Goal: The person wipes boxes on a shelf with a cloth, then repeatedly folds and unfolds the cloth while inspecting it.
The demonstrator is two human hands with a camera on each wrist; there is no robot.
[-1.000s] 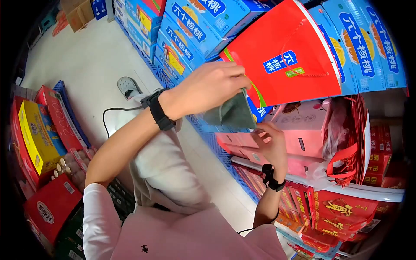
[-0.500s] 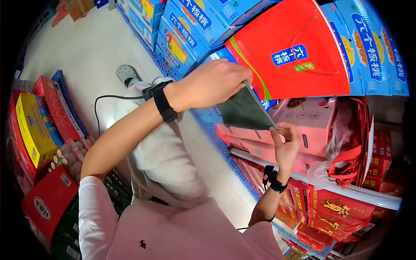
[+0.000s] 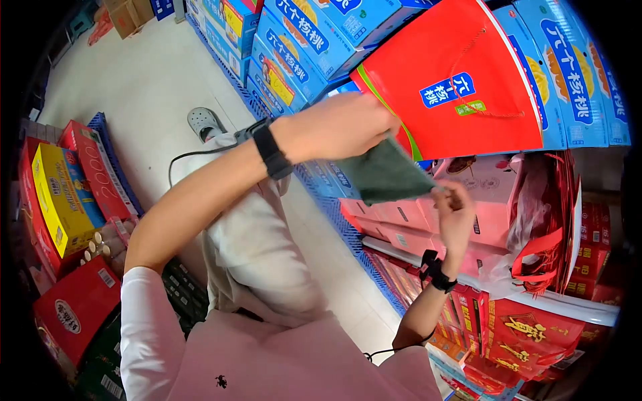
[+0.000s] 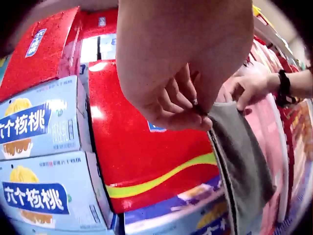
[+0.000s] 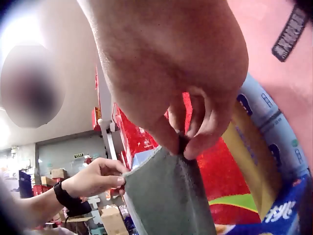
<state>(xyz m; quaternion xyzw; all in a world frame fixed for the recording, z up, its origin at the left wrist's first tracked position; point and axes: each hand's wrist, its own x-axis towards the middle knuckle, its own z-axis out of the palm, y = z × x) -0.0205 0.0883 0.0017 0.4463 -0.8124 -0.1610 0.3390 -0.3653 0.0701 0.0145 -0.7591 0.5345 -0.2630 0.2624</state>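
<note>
A grey-green cloth piece, flat and pouch-like, hangs between the two hands. My left hand pinches its upper corner; in the left wrist view, thumb and fingertips of the left hand meet at the cloth, whose near edge has a dark stripe. The other upper corner is pinched by my right hand, whose thumb and finger close on a dark spot at the rim in the right wrist view. There the cloth hangs below the right hand, with the left hand at its far corner.
Behind the hands, a red gift bag leans on stacked blue drink boxes. Pink boxes and red bags lie right of the cloth. More cartons, including a yellow box, stand at the left across the pale floor.
Both hands have shifted rightward with the cloth, the right one farther. The cloth is spread wider between them than a second ago, and both grips are kept.
</note>
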